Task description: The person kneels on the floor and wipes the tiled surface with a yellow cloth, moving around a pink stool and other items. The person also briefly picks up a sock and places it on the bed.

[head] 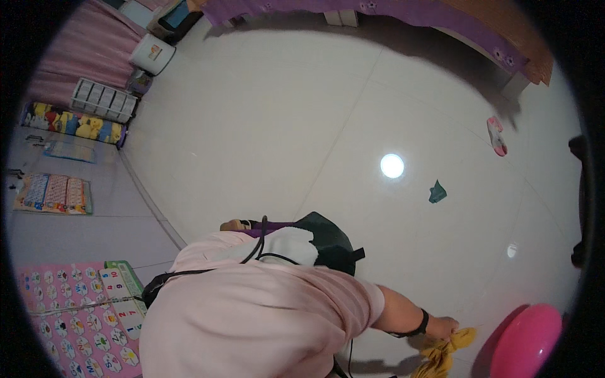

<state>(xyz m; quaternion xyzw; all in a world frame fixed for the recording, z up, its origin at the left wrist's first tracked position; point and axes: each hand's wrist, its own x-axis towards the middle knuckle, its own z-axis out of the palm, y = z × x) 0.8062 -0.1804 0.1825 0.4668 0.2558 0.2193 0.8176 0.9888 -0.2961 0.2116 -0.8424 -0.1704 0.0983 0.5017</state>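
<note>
At the lower right, my right hand [443, 328] grips a crumpled yellow cloth [437, 355], low over the tiled floor; a black band circles the wrist. To its right is a glossy pink rounded object [527, 342], like a balloon or ball. My left hand is out of view. Before my pink shirt lies or hangs a dark green and black cloth-like item [331, 236], partly covered by a pale one [289, 245]; what holds them cannot be seen. A small dark green scrap [437, 192] and a pink and white sock [496, 136] lie on the floor.
Along the left stand a white bucket [153, 54], a white wire basket [104, 100] and a colourful patterned roll [73, 124]. Charts [78, 321] cover the left wall. A purple-draped furniture edge [406, 12] runs across the top; dark furniture [586, 198] is at the right.
</note>
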